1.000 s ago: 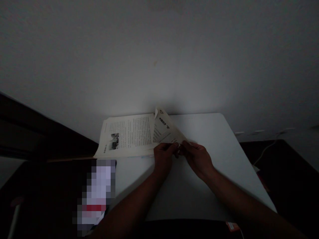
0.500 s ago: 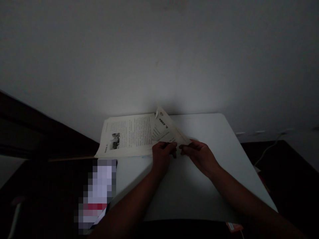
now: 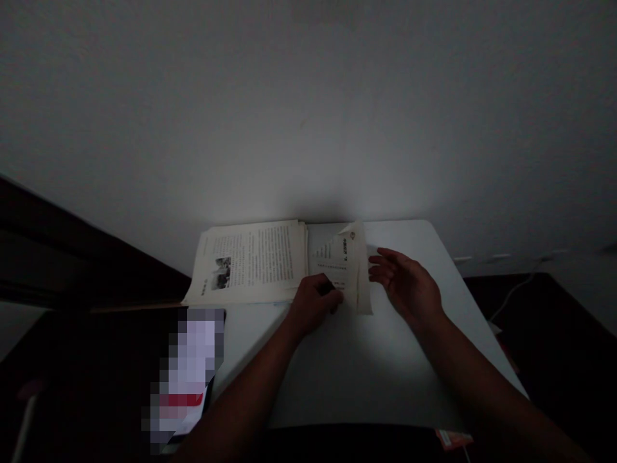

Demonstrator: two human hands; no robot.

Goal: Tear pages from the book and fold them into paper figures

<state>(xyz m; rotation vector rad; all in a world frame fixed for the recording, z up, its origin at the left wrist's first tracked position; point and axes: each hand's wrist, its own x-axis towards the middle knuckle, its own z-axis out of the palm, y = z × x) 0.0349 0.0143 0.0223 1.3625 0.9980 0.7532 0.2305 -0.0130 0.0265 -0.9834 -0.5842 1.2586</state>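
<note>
A folded sheet of printed paper (image 3: 364, 273) stands partly raised on the white table, its right-hand fold upright and its top left corner turned in at a slant. My left hand (image 3: 315, 305) is closed at the paper's lower left edge, thumb against curled fingers. Just right of the fold, my right hand (image 3: 412, 283) is open, palm turned towards the paper, fingers apart and holding nothing. To the left lies a stack of printed pages (image 3: 245, 263), with a small dark photo on the top page.
The white table (image 3: 357, 379) stands against a grey wall (image 3: 308, 116). A pixelated, lit phone-like screen (image 3: 187, 373) lies at the table's left edge. An orange-red item (image 3: 453, 440) shows below the front edge. A pale cable (image 3: 515, 292) runs at the right.
My right hand has let go of the paper, opened and moved right. The paper has swung right, away from the page stack, its fold now upright. My left hand has shifted slightly down.
</note>
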